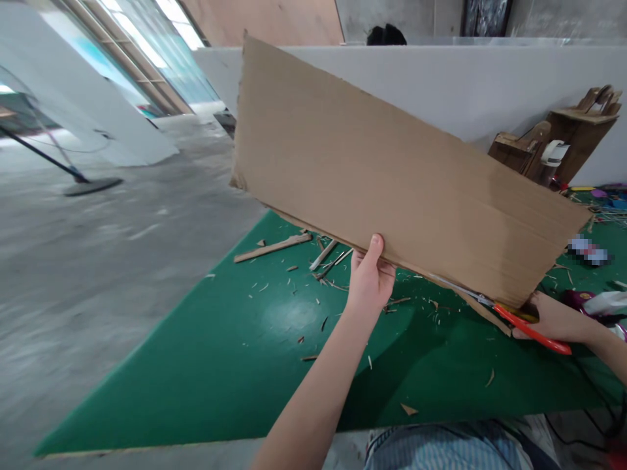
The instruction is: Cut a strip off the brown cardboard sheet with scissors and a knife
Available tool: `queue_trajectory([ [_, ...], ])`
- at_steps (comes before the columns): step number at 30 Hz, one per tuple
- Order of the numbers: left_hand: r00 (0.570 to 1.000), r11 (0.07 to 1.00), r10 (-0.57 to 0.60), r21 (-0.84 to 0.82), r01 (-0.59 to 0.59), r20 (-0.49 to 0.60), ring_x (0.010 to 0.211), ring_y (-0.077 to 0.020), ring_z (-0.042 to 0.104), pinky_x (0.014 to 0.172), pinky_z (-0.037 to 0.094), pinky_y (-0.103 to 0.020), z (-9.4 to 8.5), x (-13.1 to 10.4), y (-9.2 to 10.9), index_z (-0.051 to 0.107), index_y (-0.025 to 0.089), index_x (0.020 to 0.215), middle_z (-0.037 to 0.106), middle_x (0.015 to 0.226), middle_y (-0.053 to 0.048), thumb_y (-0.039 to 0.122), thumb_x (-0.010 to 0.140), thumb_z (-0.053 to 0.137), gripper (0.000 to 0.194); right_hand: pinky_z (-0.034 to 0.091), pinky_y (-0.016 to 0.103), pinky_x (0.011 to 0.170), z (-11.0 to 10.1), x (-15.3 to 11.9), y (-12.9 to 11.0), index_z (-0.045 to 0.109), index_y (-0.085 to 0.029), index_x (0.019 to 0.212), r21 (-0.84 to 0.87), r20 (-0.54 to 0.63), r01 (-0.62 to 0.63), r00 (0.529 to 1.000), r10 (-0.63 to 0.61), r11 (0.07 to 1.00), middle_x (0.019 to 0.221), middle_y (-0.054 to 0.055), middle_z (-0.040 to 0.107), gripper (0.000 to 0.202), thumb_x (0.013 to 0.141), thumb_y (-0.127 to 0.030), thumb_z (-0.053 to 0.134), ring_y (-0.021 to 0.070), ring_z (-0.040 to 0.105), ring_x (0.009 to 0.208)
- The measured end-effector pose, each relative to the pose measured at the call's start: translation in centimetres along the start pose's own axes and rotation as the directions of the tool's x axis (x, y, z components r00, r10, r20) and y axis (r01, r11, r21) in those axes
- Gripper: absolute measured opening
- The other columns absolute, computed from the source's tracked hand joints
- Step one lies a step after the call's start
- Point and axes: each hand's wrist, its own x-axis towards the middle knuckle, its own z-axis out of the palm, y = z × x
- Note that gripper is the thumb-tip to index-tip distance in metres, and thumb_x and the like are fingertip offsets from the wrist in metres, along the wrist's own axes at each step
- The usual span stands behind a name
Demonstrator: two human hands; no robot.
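A large brown cardboard sheet (386,176) is held up on edge above the green mat (235,352). My left hand (368,277) pinches its lower edge near the middle, thumb on the near face. At the sheet's lower right corner my right hand (556,320) holds red-handled scissors (531,329). Their blades run along the cardboard's bottom edge, where a thin strip hangs partly cut away.
Cardboard strips (272,248) and small scraps litter the green mat. Small wooden structures (563,143) stand at the back right against a white wall, with coloured bits beside them. Grey concrete floor lies to the left, with a fan base (91,186).
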Motion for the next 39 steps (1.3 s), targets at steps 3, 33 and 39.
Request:
queue_trajectory([
  [3, 1.0, 1.0, -0.013, 0.009, 0.013, -0.009, 0.089, -0.0148, 0.068, 0.079, 0.053, -0.025, -0.1, -0.2, -0.2, 0.064, 0.021, 0.091, 0.073, 0.094, -0.002, 0.02, 0.07, 0.075, 0.023, 0.046, 0.041, 0.098, 0.4, -0.2, -0.5, 0.061, -0.015, 0.12, 0.034, -0.016, -0.017, 1.0, 0.018, 0.999, 0.122, 0.01, 0.061, 0.056, 0.072, -0.044, 0.067, 0.0299, 0.056, 0.112],
  [33, 0.993, 0.999, -0.014, -0.039, 0.01, -0.12, 0.088, -0.0175, 0.068, 0.081, 0.054, -0.028, -0.6, 1.2, 1.1, 0.067, 0.019, 0.088, 0.073, 0.092, -0.003, 0.024, 0.077, 0.068, 0.012, 0.051, 0.035, 0.085, 1.3, 0.5, 2.7, 0.07, -0.016, 0.097, -0.244, -0.151, 0.101, 0.978, -0.141, 0.964, 0.101, 0.007, 0.069, 0.032, 0.074, -0.037, 0.061, 0.0266, 0.063, 0.097],
  [39, 0.992, 0.997, 0.037, -0.059, -0.044, -0.124, 0.1, -0.0185, 0.065, 0.09, 0.051, -0.031, -0.7, 2.1, 1.6, 0.066, 0.016, 0.095, 0.073, 0.097, -0.006, 0.018, 0.081, 0.064, 0.014, 0.044, 0.044, 0.091, 1.3, -0.1, 3.9, 0.069, -0.015, 0.09, -0.611, -0.312, 0.018, 0.914, -0.262, 0.792, 0.101, 0.015, 0.067, 0.04, 0.079, -0.051, 0.055, 0.0303, 0.057, 0.105],
])
